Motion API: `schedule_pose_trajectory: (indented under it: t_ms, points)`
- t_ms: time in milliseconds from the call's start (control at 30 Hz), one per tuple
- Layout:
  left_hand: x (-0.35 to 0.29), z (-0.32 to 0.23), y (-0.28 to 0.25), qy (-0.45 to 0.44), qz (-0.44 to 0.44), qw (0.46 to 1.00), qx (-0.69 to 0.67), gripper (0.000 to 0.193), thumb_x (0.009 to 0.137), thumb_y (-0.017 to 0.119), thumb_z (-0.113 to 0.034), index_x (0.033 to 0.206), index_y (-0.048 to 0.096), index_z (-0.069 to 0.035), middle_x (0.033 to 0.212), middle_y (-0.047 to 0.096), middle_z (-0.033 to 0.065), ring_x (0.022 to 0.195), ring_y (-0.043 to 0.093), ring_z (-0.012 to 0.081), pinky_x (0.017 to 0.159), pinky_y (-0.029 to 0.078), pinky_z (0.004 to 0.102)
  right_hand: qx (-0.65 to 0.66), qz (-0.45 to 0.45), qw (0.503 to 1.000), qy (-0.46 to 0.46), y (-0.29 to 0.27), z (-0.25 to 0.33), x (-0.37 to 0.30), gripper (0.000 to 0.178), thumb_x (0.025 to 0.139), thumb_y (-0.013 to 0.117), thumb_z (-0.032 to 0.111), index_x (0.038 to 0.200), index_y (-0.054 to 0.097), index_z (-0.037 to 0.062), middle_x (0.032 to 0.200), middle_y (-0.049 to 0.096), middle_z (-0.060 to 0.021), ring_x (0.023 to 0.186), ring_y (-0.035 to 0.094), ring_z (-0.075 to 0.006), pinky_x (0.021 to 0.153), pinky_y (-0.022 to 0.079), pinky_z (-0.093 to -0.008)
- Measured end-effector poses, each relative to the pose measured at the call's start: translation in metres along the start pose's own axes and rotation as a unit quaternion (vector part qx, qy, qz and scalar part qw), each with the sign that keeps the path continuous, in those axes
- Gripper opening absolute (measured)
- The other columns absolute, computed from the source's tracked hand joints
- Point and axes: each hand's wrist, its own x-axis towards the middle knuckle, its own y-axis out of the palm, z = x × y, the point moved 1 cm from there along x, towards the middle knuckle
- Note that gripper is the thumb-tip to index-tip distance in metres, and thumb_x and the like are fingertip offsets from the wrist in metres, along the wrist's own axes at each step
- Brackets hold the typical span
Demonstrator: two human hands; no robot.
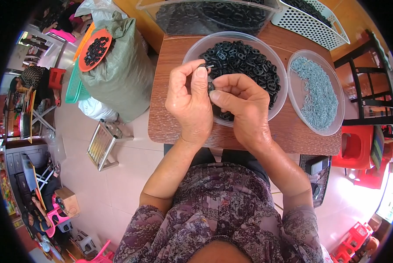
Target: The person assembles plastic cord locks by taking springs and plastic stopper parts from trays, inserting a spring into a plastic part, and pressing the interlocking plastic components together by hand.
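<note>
Both hands are raised over the near left side of a clear round tub [282, 70] filled with small black plastic parts [249, 59], each with two round holes. Thumb and forefinger of my left hand [190, 101] pinch a short screw [210, 66] with a silvery tip; a dark bit at its base is partly hidden. My right hand [249, 107] is closed, its thumb and fingers on a black plastic part [211, 86] between the two hands. Fingers cover most of that part. At the right, a round clear lid [294, 103] carries a heap of bluish-silver screws [321, 98].
Behind the tub stand a clear bin [209, 19] of black parts and a white perforated basket [310, 26]. Left of the wooden table [170, 105] is a full sack [122, 74] with an orange plate [83, 57] on top. A metal-framed stool [106, 144] stands on the floor.
</note>
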Motion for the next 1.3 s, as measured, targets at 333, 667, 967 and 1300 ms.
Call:
schedule_pose_trajectory:
  t_ms: [333, 667, 967, 1300]
  points:
    - [-0.001, -0.012, -0.016, -0.235, 0.059, 0.962, -0.123, 0.012, 0.085, 0.055, -0.003, 0.097, 0.055, 0.001, 0.077, 0.060, 0.0051, 0.057, 0.052, 0.0055, 0.049, 0.040, 0.0164, 0.003, 0.020, 0.999, 0.045, -0.024, 0.015, 0.015, 0.018, 0.072, 0.064, 0.004, 0.089, 0.062, -0.0018, 0.072, 0.059, -0.0016, 0.059, 0.047, -0.0069, 0.055, 0.037, -0.0188]
    - [-0.006, -0.022, -0.017, -0.235, 0.091, 0.958, -0.133, 0.017, 0.083, 0.055, 0.001, 0.099, 0.057, 0.007, 0.077, 0.060, 0.0122, 0.057, 0.057, 0.0139, 0.046, 0.045, 0.0223, 0.107, 0.085, 0.981, 0.136, -0.032, 0.012, 0.025, 0.019, 0.076, 0.060, 0.003, 0.093, 0.059, -0.0048, 0.077, 0.059, -0.0073, 0.062, 0.051, -0.0107, 0.056, 0.040, -0.0211]
    - [-0.009, -0.024, -0.019, -0.224, 0.090, 0.965, -0.097, 0.017, 0.081, 0.059, 0.000, 0.097, 0.057, 0.006, 0.076, 0.061, 0.0102, 0.057, 0.058, 0.0133, 0.046, 0.045, 0.0213, 0.077, 0.090, 0.985, 0.129, -0.033, 0.013, 0.026, 0.018, 0.076, 0.060, 0.003, 0.093, 0.060, -0.0042, 0.076, 0.059, -0.0066, 0.063, 0.052, -0.0108, 0.056, 0.040, -0.0218]
    - [-0.015, -0.024, -0.017, -0.188, 0.088, 0.977, -0.041, 0.016, 0.081, 0.059, 0.000, 0.096, 0.058, 0.005, 0.075, 0.060, 0.0063, 0.057, 0.056, 0.0095, 0.048, 0.044, 0.0183, 0.003, 0.089, 0.991, 0.096, -0.029, 0.017, 0.022, 0.018, 0.075, 0.062, 0.004, 0.092, 0.061, -0.0020, 0.076, 0.059, -0.0037, 0.064, 0.051, -0.0085, 0.057, 0.039, -0.0203]
